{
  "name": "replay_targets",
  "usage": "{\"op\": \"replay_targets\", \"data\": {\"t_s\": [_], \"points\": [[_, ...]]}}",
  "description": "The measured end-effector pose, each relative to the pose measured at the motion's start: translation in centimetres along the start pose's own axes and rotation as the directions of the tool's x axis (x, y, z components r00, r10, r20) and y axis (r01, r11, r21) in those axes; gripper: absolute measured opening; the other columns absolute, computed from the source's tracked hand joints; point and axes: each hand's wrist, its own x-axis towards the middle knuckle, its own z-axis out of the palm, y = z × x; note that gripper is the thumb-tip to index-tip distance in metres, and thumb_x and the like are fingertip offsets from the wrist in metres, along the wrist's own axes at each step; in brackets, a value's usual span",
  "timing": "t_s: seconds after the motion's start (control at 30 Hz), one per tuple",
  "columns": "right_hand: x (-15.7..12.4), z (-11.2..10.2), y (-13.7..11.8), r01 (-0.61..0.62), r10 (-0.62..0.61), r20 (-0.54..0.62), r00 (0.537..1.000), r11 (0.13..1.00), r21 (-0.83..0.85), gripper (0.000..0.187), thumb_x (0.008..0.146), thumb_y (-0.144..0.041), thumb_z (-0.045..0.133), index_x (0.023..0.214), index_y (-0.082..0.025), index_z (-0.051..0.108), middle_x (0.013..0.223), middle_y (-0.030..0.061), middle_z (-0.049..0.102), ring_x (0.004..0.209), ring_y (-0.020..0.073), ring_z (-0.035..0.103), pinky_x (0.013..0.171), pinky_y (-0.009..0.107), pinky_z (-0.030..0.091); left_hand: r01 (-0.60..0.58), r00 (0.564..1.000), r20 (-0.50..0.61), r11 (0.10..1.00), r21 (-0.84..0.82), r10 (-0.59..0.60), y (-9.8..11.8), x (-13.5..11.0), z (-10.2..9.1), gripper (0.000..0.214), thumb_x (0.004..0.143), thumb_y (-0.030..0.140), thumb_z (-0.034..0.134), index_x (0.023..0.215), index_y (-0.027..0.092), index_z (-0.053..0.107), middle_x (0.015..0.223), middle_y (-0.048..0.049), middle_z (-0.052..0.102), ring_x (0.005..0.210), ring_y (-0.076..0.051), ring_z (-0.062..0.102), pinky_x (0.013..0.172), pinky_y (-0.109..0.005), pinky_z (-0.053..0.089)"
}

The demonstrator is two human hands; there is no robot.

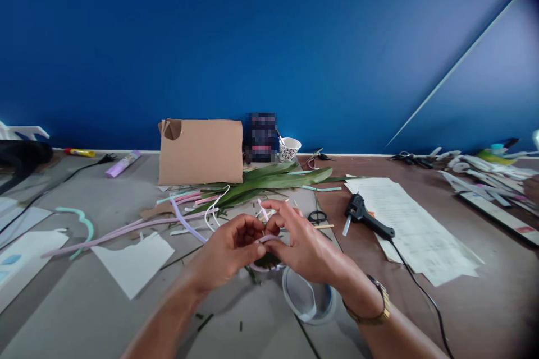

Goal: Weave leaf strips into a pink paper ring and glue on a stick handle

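Head view: left hand (231, 247) and right hand (304, 247) meet, both pinching a lilac strip (272, 238), clear tub (314, 312) near the right hand.

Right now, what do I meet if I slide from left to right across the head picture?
Small yellow-and-red tube, pale purple cylinder, bare left hand, bare right hand, black plastic glue gun.
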Motion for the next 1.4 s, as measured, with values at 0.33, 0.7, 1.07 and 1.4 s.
{"op": "replay_targets", "data": {"t_s": [0.33, 0.7, 1.07, 1.4], "points": [[0.3, -0.3, 0.2, -0.026, 0.031, -0.023, 0.999, 0.974, 0.225, 0.055, 0.079, -0.026, 0.063, 0.129, -0.021, 0.039, 0.096, 0.0039, 0.061, 0.094, 0.0202, 0.054, 0.088, 0.037, 0.039, 0.014, 0.992, -0.126, 0.999, -0.042, -0.019, -0.6, 0.5, 0.2, 0.033, 0.067, 0.024, 0.078, 0.095, 0.017, 0.061, 0.080, -0.0036, 0.067, 0.074, -0.016, 0.059, 0.064, -0.026, 0.044], [0.4, 1.8, 0.4, -0.141, 0.227, -0.056, 0.972, 0.760, 0.635, 0.039, 0.084, -0.048, 0.057, 0.105, -0.015, 0.057, 0.098, 0.0083, 0.063, 0.089, 0.0203, 0.057, 0.077, 0.031, 0.045, -0.251, 0.806, -0.592, 0.911, -0.327, 0.010, -0.1, 1.1, 0.1, 0.042, 0.056, 0.022, 0.081, 0.093, 0.018, 0.060, 0.080, 0.0023, 0.065, 0.072, -0.011, 0.059, 0.066, -0.022, 0.047], [1.0, 2.4, 0.8, -0.159, 0.317, -0.164, 0.934, 0.781, 0.604, 0.017, 0.081, -0.031, 0.054, 0.074, -0.016, 0.055, 0.065, -0.0013, 0.052, 0.062, 0.0128, 0.046, 0.058, 0.025, 0.038, -0.195, 0.880, -0.474, 0.932, -0.306, 0.029, -0.7, 0.5, 1.8, 0.038, 0.064, 0.024, 0.079, 0.098, 0.020, 0.061, 0.085, 0.0012, 0.064, 0.075, -0.011, 0.059, 0.066, -0.022, 0.047], [0.4, 0.1, -0.8, -0.174, 0.183, -0.069, 0.981, 0.978, 0.113, 0.011, 0.073, -0.015, 0.047, 0.063, -0.019, 0.048, 0.062, -0.0031, 0.049, 0.066, 0.0140, 0.045, 0.062, 0.026, 0.033, -0.007, 0.973, -0.231, 0.989, -0.147, -0.027, -0.2, 0.1, 0.7, 0.037, 0.065, 0.033, 0.080, 0.095, 0.017, 0.066, 0.088, -0.0040, 0.066, 0.081, -0.017, 0.059, 0.071, -0.027, 0.045]]}}
